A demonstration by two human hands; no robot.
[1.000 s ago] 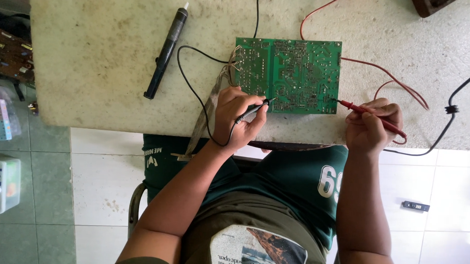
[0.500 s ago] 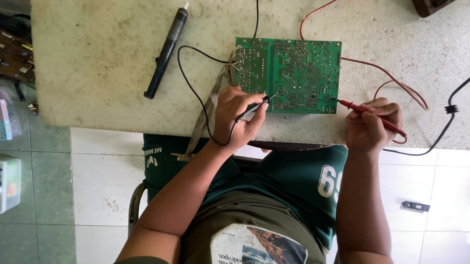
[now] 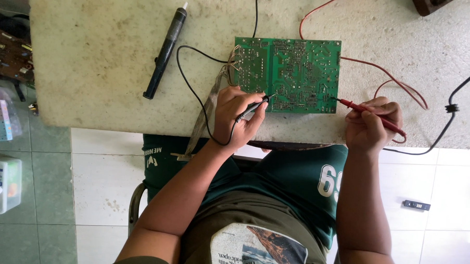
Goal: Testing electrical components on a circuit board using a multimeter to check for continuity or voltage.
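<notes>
Pinching black probe (image 3: pixel 252 107) in left hand (image 3: pixel 234 116) and red probe (image 3: pixel 372 112) in right hand (image 3: pixel 369 126), tips converging inward on green circuit board (image 3: pixel 294 71), frame centre

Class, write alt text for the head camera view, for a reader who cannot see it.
A seated person presses a black probe in the left hand and a red probe in the right hand against a green circuit board on a pale worn table. A dark pen-shaped tool lies to the left.
</notes>
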